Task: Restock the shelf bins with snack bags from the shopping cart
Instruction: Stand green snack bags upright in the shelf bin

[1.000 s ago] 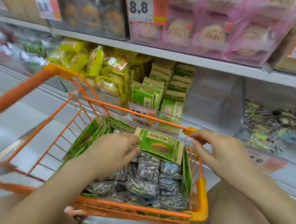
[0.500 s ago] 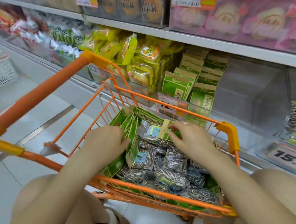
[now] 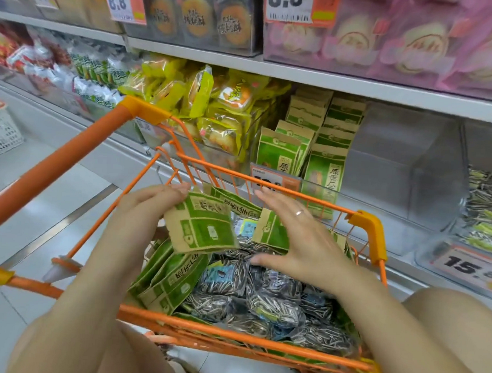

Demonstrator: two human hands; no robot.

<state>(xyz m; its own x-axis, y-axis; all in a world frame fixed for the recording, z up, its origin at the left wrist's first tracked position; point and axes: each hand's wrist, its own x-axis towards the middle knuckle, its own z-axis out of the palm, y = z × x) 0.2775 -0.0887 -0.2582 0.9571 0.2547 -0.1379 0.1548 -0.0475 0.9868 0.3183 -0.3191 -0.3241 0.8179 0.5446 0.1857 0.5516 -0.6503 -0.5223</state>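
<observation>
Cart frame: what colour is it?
Orange, with yellow-orange plastic corner caps; the cart frame shows clearly in the head view.

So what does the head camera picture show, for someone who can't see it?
A person's left hand holds a green snack bag over an orange shopping cart full of bags. The open right hand reaches for another green bag, beside stocked shelf bins.

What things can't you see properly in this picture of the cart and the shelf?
- Head view: the bottom of the cart is hidden under the seed bags.
- The price tag behind the cart's bars is partly covered, so its number can't be read.
- The small print on the green bag in the left hand is blurred.
- The right hand covers part of another green bag.
- The pink packs are cut off by the top edge.
</observation>
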